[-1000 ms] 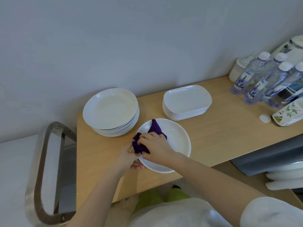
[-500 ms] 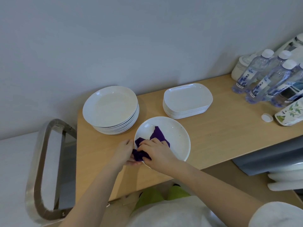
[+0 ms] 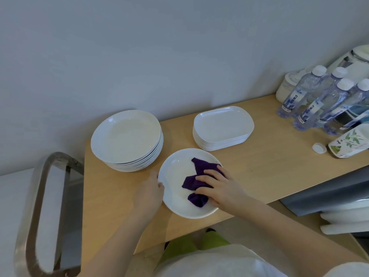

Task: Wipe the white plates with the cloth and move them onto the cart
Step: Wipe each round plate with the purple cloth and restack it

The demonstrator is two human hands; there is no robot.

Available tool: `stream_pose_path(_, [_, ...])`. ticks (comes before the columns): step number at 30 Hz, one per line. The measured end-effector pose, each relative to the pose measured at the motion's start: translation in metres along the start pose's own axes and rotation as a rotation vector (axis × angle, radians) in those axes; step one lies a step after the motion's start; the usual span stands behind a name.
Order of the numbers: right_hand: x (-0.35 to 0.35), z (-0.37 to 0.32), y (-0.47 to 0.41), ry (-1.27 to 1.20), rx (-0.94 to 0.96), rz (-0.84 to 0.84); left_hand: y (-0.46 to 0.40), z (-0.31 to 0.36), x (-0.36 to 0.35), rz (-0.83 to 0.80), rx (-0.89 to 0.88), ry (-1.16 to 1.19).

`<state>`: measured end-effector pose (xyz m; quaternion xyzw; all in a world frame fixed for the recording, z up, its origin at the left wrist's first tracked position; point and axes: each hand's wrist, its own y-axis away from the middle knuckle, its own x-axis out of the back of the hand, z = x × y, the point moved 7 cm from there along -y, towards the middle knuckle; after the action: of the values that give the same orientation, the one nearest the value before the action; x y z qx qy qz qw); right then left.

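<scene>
While the left hand (image 3: 148, 193) grips the near-left rim of a single round white plate (image 3: 175, 176) lying on the wooden table (image 3: 269, 172), the right hand (image 3: 219, 186) presses a crumpled purple cloth (image 3: 197, 182) into the plate's well, fingers spread flat over it. The cloth lies under and just left of the fingertips. Behind stand a stack of round plates (image 3: 126, 136) and a stack of oblong plates (image 3: 222, 126).

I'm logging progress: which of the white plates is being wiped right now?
The single round plate at the table's front edge, apart from both stacks: the purple cloth lies in it under the right hand, and the left hand holds its rim.
</scene>
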<state>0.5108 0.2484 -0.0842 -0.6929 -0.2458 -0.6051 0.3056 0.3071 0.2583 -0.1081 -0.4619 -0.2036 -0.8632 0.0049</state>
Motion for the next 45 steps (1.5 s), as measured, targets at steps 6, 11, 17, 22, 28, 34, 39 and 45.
stream_pose_path(6, [0.001,0.027,-0.031,0.007,-0.221,0.042,-0.001,0.005,-0.004,-0.011,-0.034,-0.064])
stream_pose_path(11, [-0.020,0.026,-0.063,-0.195,-0.471,-0.027,-0.002,0.003,-0.005,-0.039,-0.060,0.012])
stream_pose_path(17, [-0.033,-0.018,-0.102,-0.364,-0.479,-0.011,-0.010,0.002,-0.006,-0.026,-0.078,0.081])
stream_pose_path(22, [-0.023,-0.020,-0.094,-0.108,-0.340,-0.005,-0.009,-0.004,-0.009,-0.041,-0.064,0.156])
stream_pose_path(28, [-0.012,0.035,-0.060,0.084,-0.625,-0.209,-0.007,-0.010,-0.012,-0.058,-0.009,0.174])
stream_pose_path(34, [-0.021,0.026,-0.026,0.005,-0.797,-0.364,-0.007,-0.007,-0.011,-0.031,-0.012,0.112])
stream_pose_path(39, [-0.021,0.019,-0.040,-0.083,-0.710,-0.337,-0.004,-0.004,-0.009,-0.015,-0.043,0.116])
stream_pose_path(45, [-0.025,-0.028,-0.080,-0.005,-0.224,-0.266,-0.004,0.001,-0.006,-0.016,-0.080,0.175])
